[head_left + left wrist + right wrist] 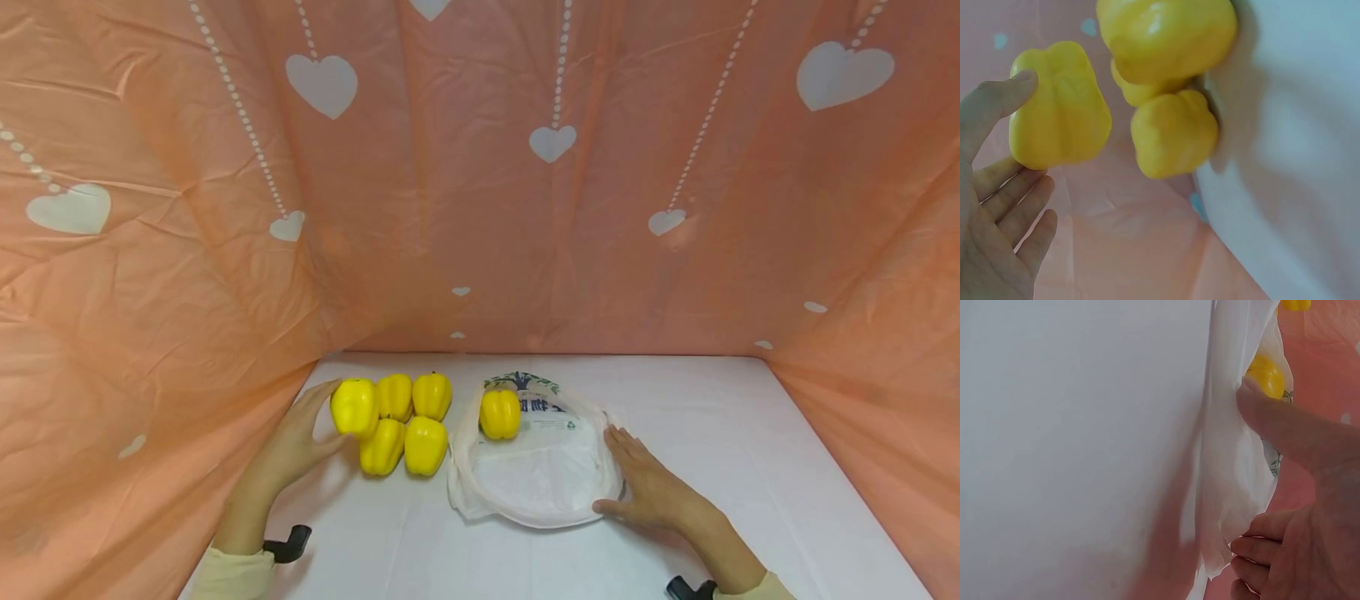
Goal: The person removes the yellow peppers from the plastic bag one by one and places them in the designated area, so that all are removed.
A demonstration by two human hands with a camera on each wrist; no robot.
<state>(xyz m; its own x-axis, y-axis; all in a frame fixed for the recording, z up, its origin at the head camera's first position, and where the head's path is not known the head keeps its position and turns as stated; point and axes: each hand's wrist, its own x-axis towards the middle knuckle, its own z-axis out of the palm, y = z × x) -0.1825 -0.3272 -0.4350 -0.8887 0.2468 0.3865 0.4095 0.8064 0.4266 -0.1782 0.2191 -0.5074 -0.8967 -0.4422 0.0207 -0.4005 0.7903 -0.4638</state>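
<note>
My left hand (303, 437) grips a yellow bell pepper (1063, 115) between thumb and fingertips, at the left end of a group of similar peppers (426, 447). In the left wrist view the held pepper shows apart from the others, with the background cloth behind it. To the right lies a round, translucent white plastic bag (540, 523), its mouth spread wide and its rim rolled. One yellow bell pepper (500, 414) sits inside, toward the back left. My right hand (652, 483) rests against the bag's right rim, thumb toward the front and fingers extended along the side.
A white cloth covers the table (697, 400). Orange sheeting (480, 208) with white hearts rises behind it and on both sides. Dark print and green leaf shapes mark the bag's far inside. Black wrist mounts (288, 544) show near both sleeves.
</note>
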